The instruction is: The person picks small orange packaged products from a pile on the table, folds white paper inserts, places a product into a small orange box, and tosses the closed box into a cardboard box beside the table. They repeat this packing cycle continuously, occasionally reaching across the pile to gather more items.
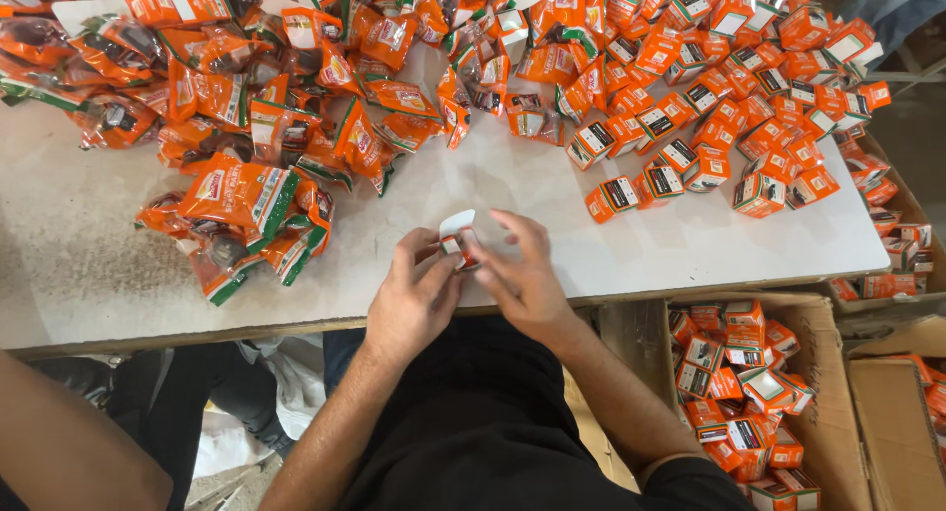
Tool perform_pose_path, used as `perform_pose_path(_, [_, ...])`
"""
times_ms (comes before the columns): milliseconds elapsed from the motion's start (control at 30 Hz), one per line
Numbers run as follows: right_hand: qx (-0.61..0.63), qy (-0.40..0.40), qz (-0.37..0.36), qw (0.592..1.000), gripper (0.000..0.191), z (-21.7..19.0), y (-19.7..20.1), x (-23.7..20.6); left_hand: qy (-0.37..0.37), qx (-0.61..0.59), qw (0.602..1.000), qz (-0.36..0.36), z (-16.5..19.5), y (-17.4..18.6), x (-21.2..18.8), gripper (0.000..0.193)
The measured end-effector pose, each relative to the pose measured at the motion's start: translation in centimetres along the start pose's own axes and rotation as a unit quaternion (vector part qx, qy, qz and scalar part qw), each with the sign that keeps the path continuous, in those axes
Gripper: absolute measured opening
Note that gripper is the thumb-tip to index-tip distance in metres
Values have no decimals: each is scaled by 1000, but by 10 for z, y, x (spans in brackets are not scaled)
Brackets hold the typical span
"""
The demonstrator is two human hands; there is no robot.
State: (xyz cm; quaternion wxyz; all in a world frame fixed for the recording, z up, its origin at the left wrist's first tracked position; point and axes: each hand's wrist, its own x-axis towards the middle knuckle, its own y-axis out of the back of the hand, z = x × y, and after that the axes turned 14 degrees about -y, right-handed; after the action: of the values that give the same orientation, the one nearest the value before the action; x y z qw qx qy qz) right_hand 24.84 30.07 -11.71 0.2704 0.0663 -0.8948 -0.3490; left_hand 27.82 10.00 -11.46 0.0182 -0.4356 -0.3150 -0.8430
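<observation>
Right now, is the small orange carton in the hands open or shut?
Open: the small orange cardboard carton has its white flap raised, with left hand and right hand pinching its sides.

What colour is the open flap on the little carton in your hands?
White inside; the small carton itself is orange. Head view shows it, between left hand and right hand.

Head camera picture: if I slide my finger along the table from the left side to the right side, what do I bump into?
Heap of orange sachets → left hand → small open carton held in both hands' fingers → right hand → pile of small orange boxes → cardboard crate of more boxes beside the table.
</observation>
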Motion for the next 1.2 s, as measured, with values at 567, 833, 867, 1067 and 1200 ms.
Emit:
perform_pose_path(567, [144,-36,-81,986,34,2,-5,10,-2,-79,997,-7,-20,-3,-14,46])
perform_pose_path(833, [71,19,-44,996,31,-6,-5,8,-19,-63,998,-16,-9,6,-4,35])
perform_pose_path(867, [49,31,-40,998,32,-7,-5,6,-24,-59,998,-21,-8,8,-3,34])
perform_pose_path(1067, [30,40,-13,999,27,-7,-6,5,-51,-79,995,-38,-10,15,2,29])
perform_pose_path(1200, [46,32,-5,998,26,-5,-9,3,-47,-50,997,-22,-9,9,-1,30])
